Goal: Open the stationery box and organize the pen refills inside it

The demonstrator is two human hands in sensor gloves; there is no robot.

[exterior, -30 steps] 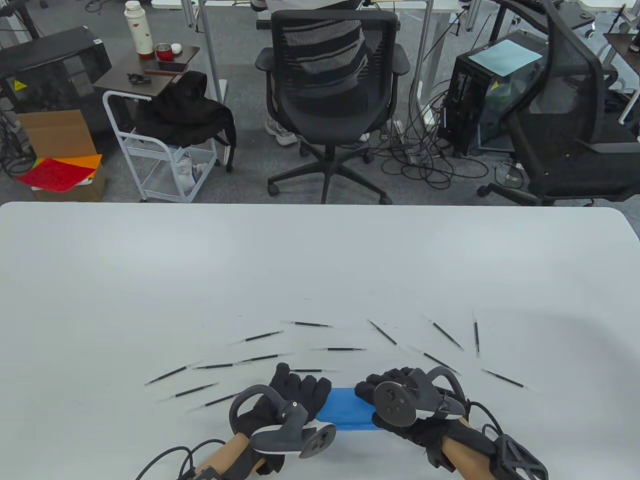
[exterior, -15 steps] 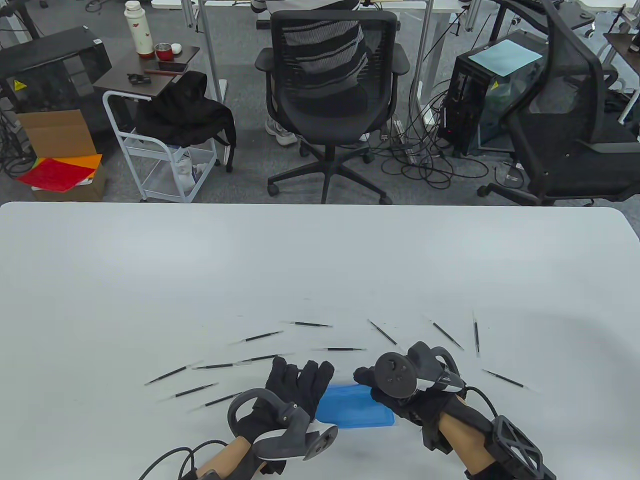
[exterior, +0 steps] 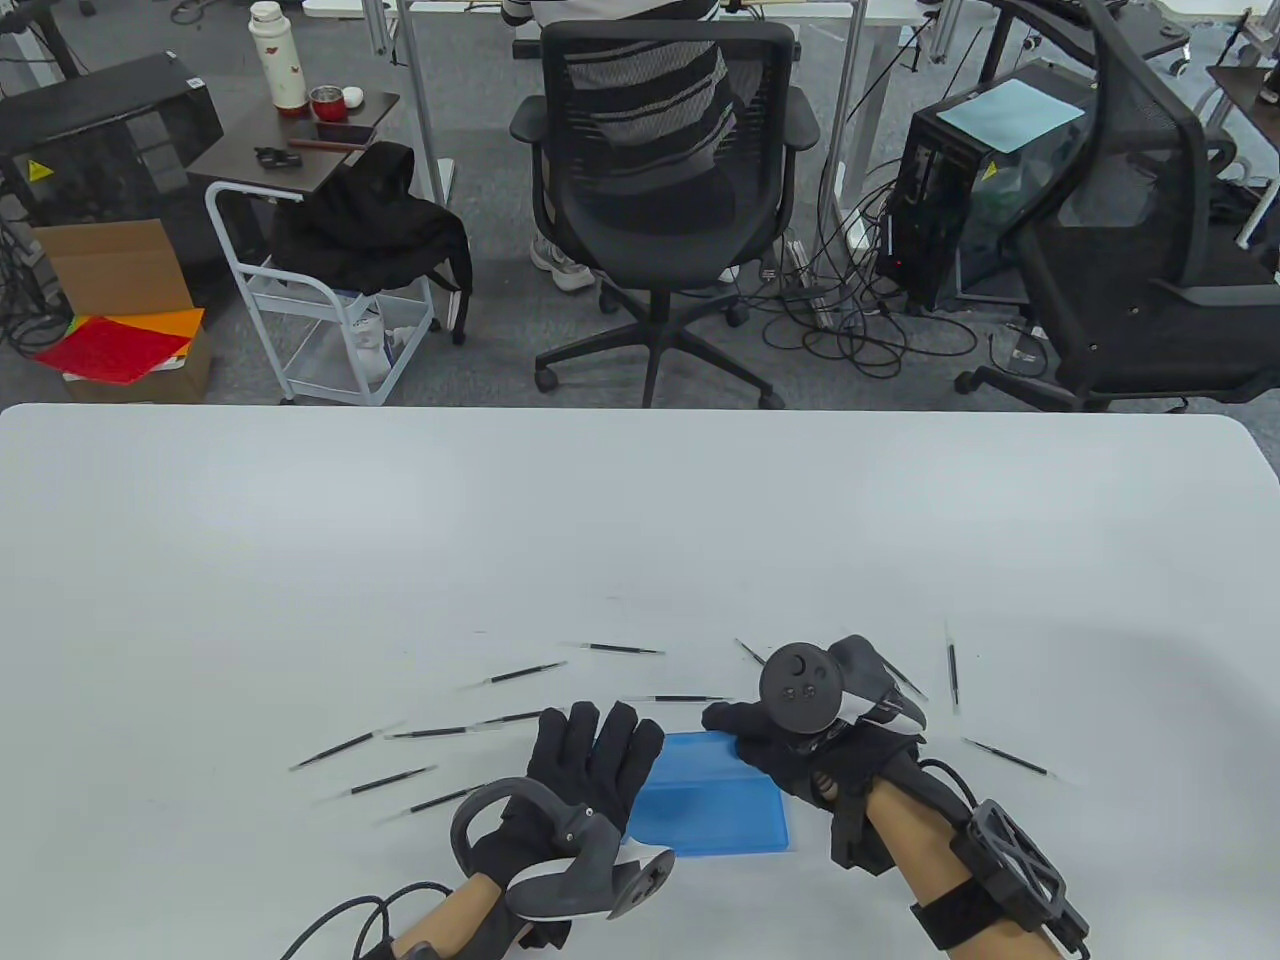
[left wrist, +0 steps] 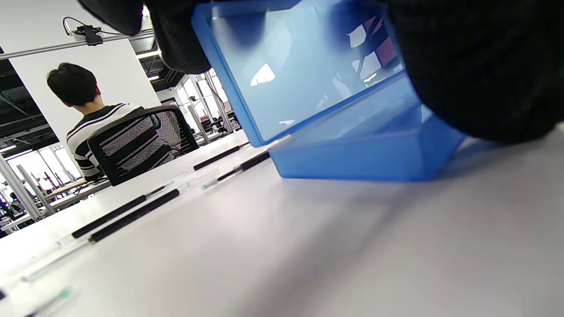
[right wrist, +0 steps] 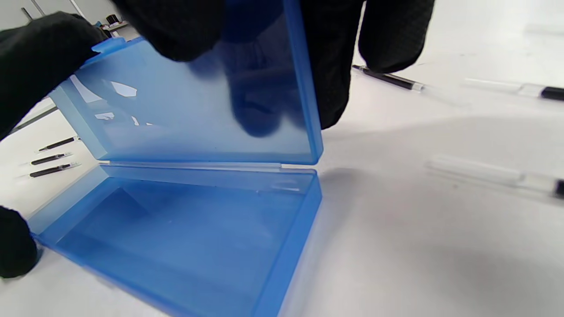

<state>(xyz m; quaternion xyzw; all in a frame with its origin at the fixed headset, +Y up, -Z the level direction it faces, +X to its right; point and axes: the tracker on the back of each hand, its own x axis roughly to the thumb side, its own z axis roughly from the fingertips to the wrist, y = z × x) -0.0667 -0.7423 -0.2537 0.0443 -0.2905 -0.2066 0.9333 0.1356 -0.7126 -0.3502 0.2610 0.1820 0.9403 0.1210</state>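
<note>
A translucent blue stationery box (exterior: 712, 805) lies near the table's front edge with its lid swung up on the far hinge. In the right wrist view the lid (right wrist: 194, 105) stands nearly upright over the empty base (right wrist: 176, 237). My right hand (exterior: 745, 728) pinches the lid's top edge, with one finger showing through the plastic. My left hand (exterior: 600, 745) lies at the box's left end, its fingers straight and touching the lid's corner. Several black pen refills (exterior: 680, 698) lie scattered in an arc beyond both hands, and some show in the left wrist view (left wrist: 132, 211).
The white table (exterior: 640, 520) stretches far beyond the refills. More refills lie to the left (exterior: 345, 746) and right (exterior: 1005, 757) of the hands. A person sits in an office chair (exterior: 660, 150) beyond the far edge.
The box was shut between both hands a second ago. My right hand has lifted the lid up and away from me, and my left fingers have straightened beside the box.
</note>
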